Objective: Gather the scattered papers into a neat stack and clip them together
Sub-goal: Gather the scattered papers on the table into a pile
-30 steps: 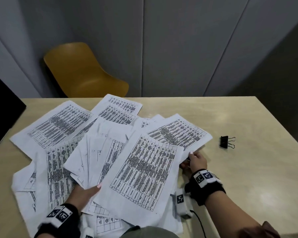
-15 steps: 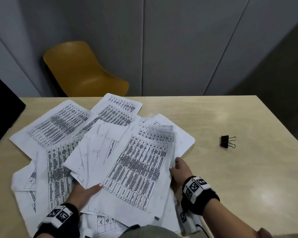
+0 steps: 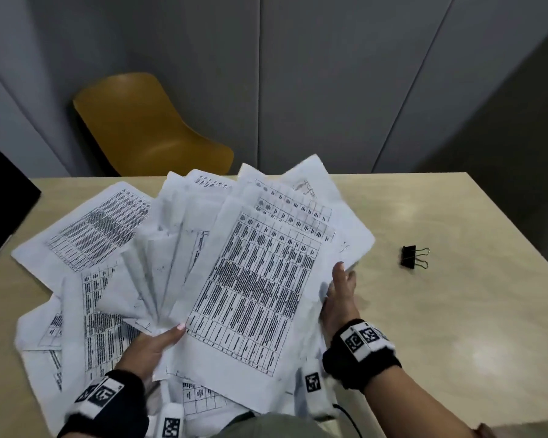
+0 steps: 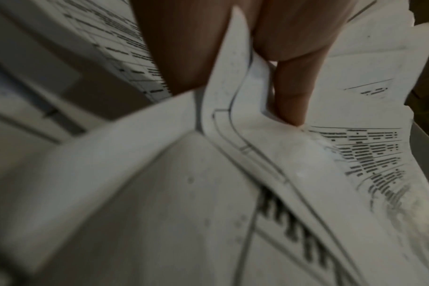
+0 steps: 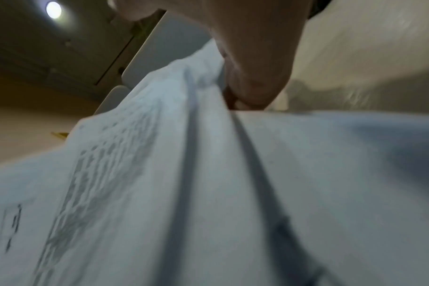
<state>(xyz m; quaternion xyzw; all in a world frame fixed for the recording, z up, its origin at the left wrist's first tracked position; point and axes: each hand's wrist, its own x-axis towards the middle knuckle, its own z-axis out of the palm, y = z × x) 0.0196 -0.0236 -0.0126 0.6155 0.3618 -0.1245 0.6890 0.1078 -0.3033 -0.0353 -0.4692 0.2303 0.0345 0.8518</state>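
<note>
Gathering was only partly done: a fanned bundle of papers [image 3: 253, 273] was raised off the table [image 3: 456, 311], its sheets splayed and not squared, while several more loose sheets [image 3: 89, 229] lay flat on the table to the left of the bundle and others lay under it toward the near edge. The binder clip [image 3: 413, 257] sat untouched on the table well to the right of the bundle, handles folded out, so clipping was not yet started. Judged remaining: collect the flat sheets, knock the edges even, fetch the clip and press it on. Left hand [image 3: 152, 349] pinched the bundle at its lower left corner, where the fan converged; in the left wrist view the fingers [image 4: 292, 92] were curled close against folded sheet edges with the paper wedged between them, a tight grip. Right hand [image 3: 340, 298] held the bundle's right edge; from the head view the thumb lay on top of the sheets, and the right wrist view showed a fingertip [image 5: 252, 85] pressed against the paper edge, the rest of the fingers hidden beneath, so how far they were curled could not be told. Both wrist views were blurred. A yellow chair [image 3: 149, 128] stood behind the table on the far side of the bundle
</note>
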